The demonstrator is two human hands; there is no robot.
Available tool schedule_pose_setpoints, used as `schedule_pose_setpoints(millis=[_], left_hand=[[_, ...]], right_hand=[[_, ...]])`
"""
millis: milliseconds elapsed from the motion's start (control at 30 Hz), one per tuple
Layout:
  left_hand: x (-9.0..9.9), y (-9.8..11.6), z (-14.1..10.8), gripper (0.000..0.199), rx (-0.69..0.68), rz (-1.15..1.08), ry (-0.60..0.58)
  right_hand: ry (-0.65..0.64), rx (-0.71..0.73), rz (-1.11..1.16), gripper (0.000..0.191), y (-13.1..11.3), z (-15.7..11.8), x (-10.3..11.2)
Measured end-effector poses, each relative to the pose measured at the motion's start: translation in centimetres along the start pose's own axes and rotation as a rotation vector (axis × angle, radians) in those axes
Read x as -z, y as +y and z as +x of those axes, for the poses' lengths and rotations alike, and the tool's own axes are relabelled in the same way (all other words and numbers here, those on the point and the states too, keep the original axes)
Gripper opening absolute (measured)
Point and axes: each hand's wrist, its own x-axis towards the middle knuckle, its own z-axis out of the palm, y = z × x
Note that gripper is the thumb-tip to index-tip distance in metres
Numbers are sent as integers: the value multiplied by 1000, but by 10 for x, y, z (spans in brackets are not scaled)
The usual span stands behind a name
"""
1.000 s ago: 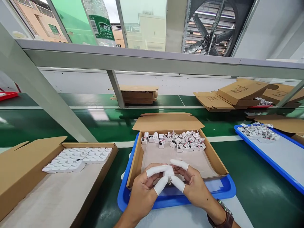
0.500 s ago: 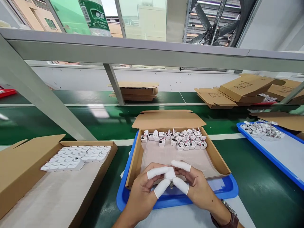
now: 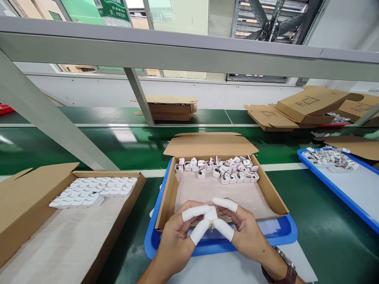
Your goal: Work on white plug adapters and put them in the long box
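My left hand and my right hand meet over the front of an open cardboard box. White covers sheathe the thumb and index finger of each. Between the fingertips both hands grip a small white part, with a small metallic piece showing at its lower side. The fingers hide most of it. Several white housings with wires stand at the back of the box, which rests on a blue tray.
To the left, another cardboard box holds rows of white parts. At the right, a blue tray carries piled parts. A metal frame crosses above. Folded boxes lie behind.
The view has tilted slightly downward, so the background sits higher. Both hands keep their grip on the small white part, almost unmoved.
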Motion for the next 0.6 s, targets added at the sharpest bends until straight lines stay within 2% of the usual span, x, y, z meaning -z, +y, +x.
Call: schedule_pose_setpoints(millis=[133, 367, 533, 600], left_hand=[[-1, -1, 0, 22, -11, 8, 21], [-5, 0, -1, 23, -5, 3, 26], [-6, -11, -5, 35, 88, -19, 162], [-7, -13, -7, 34, 69, 10, 186]], right_hand=[[-46, -2, -64, 45, 2, -2, 2], [-38, -38, 4, 41, -3, -2, 1], [30, -34, 57, 49, 1, 0, 0], [58, -21, 90, 52, 7, 0, 1]])
